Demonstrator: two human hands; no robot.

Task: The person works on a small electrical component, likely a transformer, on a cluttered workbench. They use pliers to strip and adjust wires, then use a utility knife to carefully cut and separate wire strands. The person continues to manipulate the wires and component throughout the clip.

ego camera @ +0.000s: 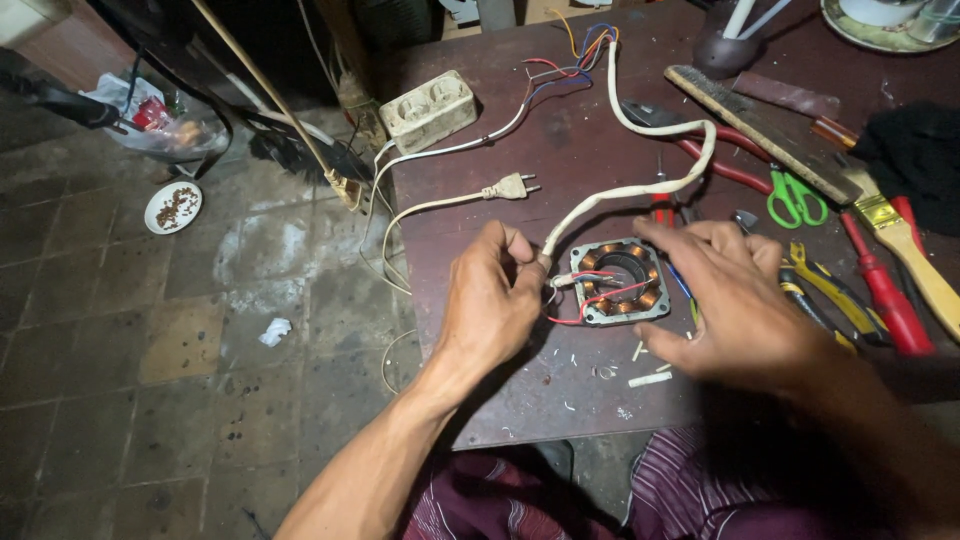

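Observation:
A square motor stator (620,282) with copper windings lies on the dark brown table (500,120). Red and white leads run from its left side. My left hand (490,300) pinches these thin wires at the end of a white cable (650,185), just left of the stator. My right hand (735,300) hovers over the stator's right side, fingers spread and curved, its thumb near a small white scrap (650,379). Whether the right hand touches the stator I cannot tell.
A white plug (510,186) on its cord and a double socket box (430,108) lie at the table's left. On the right are green scissors (796,198), a red screwdriver (880,290), yellow-handled pliers (825,290), a paintbrush (900,235) and red pliers. A dish (173,206) sits on the tiled floor.

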